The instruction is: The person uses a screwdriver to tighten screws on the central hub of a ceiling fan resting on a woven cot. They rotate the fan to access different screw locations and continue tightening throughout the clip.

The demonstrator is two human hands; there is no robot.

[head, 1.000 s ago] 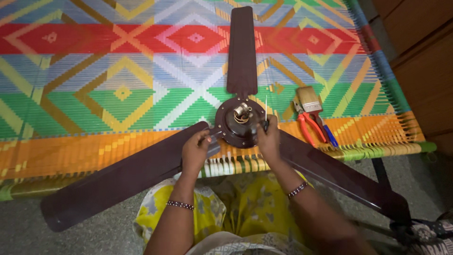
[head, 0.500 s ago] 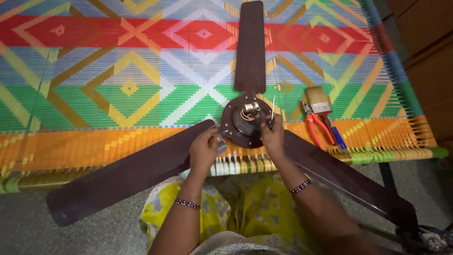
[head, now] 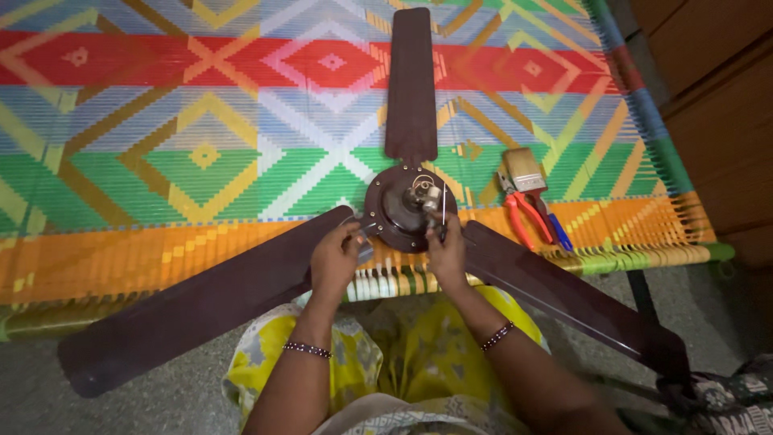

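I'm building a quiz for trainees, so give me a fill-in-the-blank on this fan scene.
1. The ceiling fan has ___ dark blades.
2. Both hands, left hand and right hand, touch the fan's round ___.
3. The pliers have ___ handles.
4. A ___ lies beside the pliers, on their far side.

Missing words: three; hub; red; paintbrush

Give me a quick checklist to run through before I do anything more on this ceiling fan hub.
1. Fan hub resting on the woven cot: ok.
2. Left hand on the hub's edge at the blade joint: ok.
3. Right hand at the hub: ok; what its fingers pinch: cannot tell.
4. Pliers and paintbrush lying beside the hub: ok.
5. Two blades overhanging the cot edge, unsupported: not ok.
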